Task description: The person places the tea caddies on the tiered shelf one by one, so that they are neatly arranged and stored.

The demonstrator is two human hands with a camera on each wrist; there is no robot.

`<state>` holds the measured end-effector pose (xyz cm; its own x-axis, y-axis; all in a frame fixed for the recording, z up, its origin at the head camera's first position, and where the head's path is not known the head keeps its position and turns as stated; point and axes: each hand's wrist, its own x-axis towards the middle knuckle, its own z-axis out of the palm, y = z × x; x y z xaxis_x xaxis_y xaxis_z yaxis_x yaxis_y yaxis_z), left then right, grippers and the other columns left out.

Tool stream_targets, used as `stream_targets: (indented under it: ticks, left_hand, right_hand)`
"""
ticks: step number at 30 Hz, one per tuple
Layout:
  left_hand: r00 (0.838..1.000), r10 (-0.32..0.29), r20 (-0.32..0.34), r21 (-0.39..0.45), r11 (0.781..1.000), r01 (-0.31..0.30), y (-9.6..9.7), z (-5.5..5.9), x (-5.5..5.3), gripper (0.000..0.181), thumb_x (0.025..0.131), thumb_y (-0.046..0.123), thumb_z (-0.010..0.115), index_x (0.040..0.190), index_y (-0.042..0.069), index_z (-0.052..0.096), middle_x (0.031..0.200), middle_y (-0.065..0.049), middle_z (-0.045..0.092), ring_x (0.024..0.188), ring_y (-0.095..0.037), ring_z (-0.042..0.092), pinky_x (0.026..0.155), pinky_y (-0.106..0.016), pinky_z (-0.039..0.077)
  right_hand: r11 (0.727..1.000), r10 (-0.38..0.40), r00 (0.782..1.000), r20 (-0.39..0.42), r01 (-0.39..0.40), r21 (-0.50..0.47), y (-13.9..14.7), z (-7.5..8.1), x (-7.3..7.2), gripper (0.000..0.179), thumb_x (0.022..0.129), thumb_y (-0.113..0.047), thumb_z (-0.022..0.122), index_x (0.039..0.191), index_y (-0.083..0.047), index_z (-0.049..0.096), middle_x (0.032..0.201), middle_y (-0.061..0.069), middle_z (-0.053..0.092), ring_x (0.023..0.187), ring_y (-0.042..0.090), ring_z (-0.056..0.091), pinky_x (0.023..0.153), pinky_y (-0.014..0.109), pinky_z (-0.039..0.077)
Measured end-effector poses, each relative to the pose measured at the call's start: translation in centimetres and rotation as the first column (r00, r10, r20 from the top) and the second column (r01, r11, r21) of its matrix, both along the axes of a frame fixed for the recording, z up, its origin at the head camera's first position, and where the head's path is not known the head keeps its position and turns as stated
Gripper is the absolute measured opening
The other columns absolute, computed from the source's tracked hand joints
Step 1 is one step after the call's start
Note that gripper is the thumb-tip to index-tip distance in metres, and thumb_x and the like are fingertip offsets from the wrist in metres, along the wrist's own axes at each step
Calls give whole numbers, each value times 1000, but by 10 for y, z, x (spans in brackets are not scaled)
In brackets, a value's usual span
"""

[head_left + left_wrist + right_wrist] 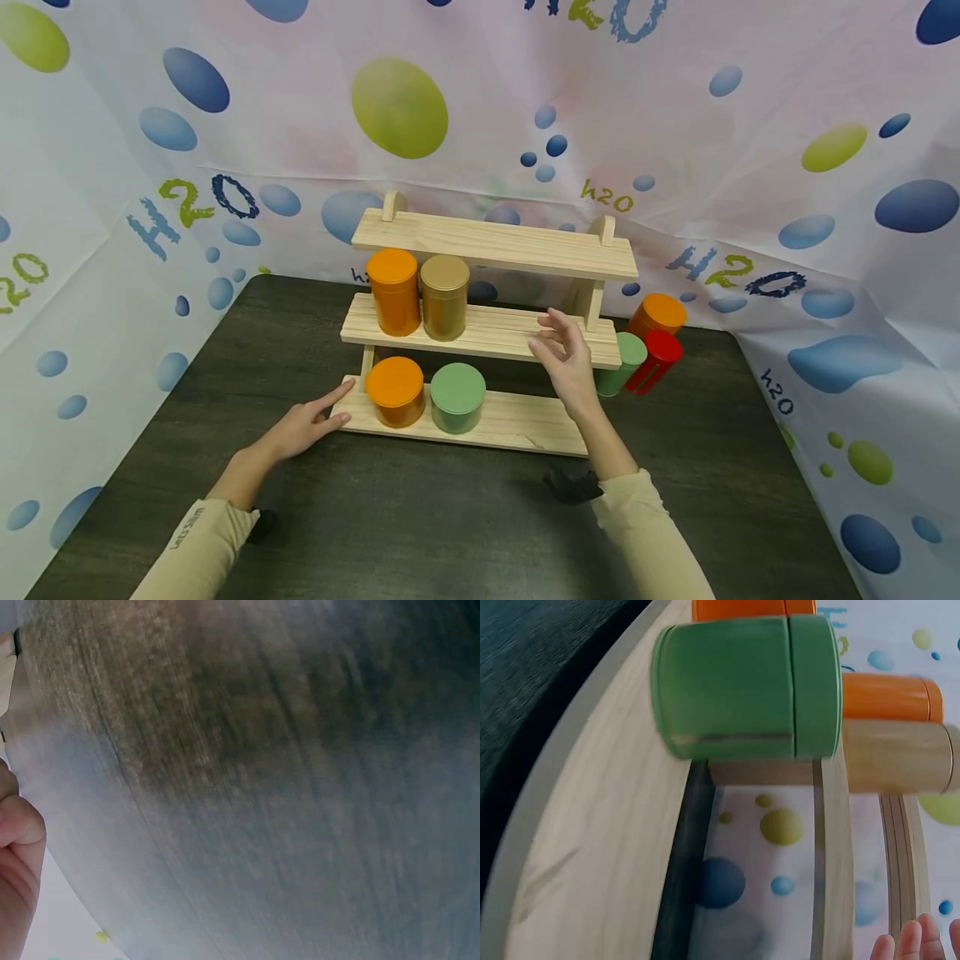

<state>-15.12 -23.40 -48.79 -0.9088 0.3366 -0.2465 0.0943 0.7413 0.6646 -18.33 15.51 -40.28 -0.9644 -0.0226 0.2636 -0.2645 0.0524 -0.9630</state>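
Note:
A three-tier wooden shelf [495,242] stands on the dark table. My left hand [300,425] touches the left end of its bottom board, index finger and thumb spread apart. Beside that hand are a short orange canister [395,392] and a short green canister [458,398]. On the middle board stand a tall orange canister [393,292] and a gold canister [445,297]. My right hand [570,367] hovers before the right part of the middle board, fingers slightly bent, holding nothing. Its fingertips [909,941] show low in the right wrist view.
Right of the shelf, on the table [420,517], stand another orange canister [657,315], a red canister [655,362] and a green canister [622,364] partly behind the shelf's end. A patterned curtain [480,100] hangs behind and along both sides.

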Motion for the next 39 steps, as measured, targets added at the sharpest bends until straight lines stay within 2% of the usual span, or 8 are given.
stream_targets:
  ticks: [5,9,13,16,19,25,34,39]
  left_hand:
    - [1000,4,-1,0,1000,-4,-1,0,0,65,93,41,48,147,17,20,49,5,32,43,-10,25,49,-26,28]
    - [1000,3,2,0,1000,-3,-2,-2,1,65,94,42,47,147,17,19,49,5,32,43,-8,25,49,-26,28]
    - [1000,-7,-9,21,1000,7,-2,-4,3,65,93,46,46,147,22,18,49,7,32,43,-7,25,48,-26,28]
    - [999,-18,-28,32,999,19,-3,-4,3,64,93,48,44,147,28,16,49,8,31,43,-6,25,48,-26,28]
    - [1000,-15,-25,28,999,16,-2,-4,4,65,93,49,43,147,28,16,50,8,31,43,-7,25,48,-27,28]
    - [1000,9,19,2,1000,-9,-2,-5,2,67,93,46,45,147,18,18,49,5,32,43,-9,25,49,-26,29]
    - [1000,1,0,16,1000,-1,0,0,2,66,93,43,47,147,17,20,48,6,31,42,-8,24,48,-25,28]
    - [1000,2,-4,20,1000,-2,0,1,1,66,93,43,47,147,17,20,48,6,32,42,-8,24,48,-25,28]
  right_hand:
    - [998,-59,998,23,59,-6,18,-7,9,52,87,2,56,135,3,36,124,21,45,107,19,45,90,21,37]
    - [995,-100,994,42,99,19,32,-10,14,52,89,-1,56,136,3,35,124,18,46,106,16,46,88,20,36]
    - [990,-141,987,73,139,33,45,-11,19,52,90,-3,55,137,1,34,122,12,47,105,12,45,86,18,38]
    - [985,-172,982,84,170,21,54,-12,23,50,90,-1,55,136,2,35,119,6,48,104,11,46,85,17,39]
    - [977,-212,974,78,212,11,64,-13,25,49,89,0,54,135,3,36,117,2,49,103,11,46,84,17,39]
    - [956,-293,954,70,291,32,85,-18,30,48,89,0,55,134,4,37,114,1,50,102,13,47,83,16,37]
    - [899,-435,899,41,432,71,120,-34,31,47,89,-7,58,131,4,41,109,-3,51,96,7,47,79,10,39]
    - [884,-461,885,66,452,119,131,-42,29,49,90,-10,58,133,2,40,109,-5,49,96,5,46,77,10,37]
